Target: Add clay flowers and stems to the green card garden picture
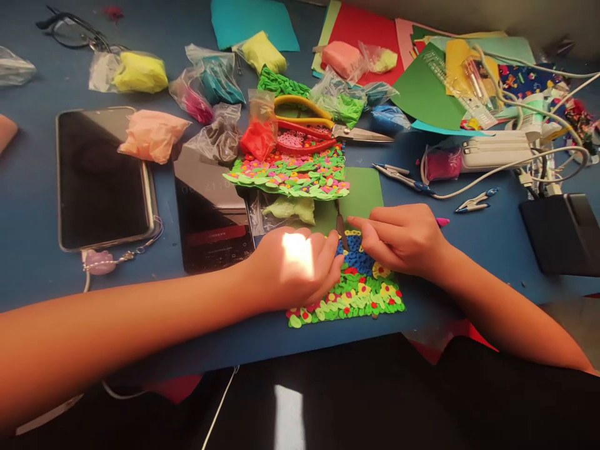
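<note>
Lying partly under your curled left hand (300,270) and right hand (405,240), the multicoloured rectangular clay-flower panel (354,301) appears light, soft, dentable; hold its edges. Whether either hand pinches anything, I cannot tell.

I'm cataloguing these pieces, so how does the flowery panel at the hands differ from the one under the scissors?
The front panel has a blue patch above its flowers; the rear panel shows mostly pink and green.
The left hand partly covers the front panel, while scissors lie across the rear panel.
Both are made of small, raised, colourful pieces.
</note>
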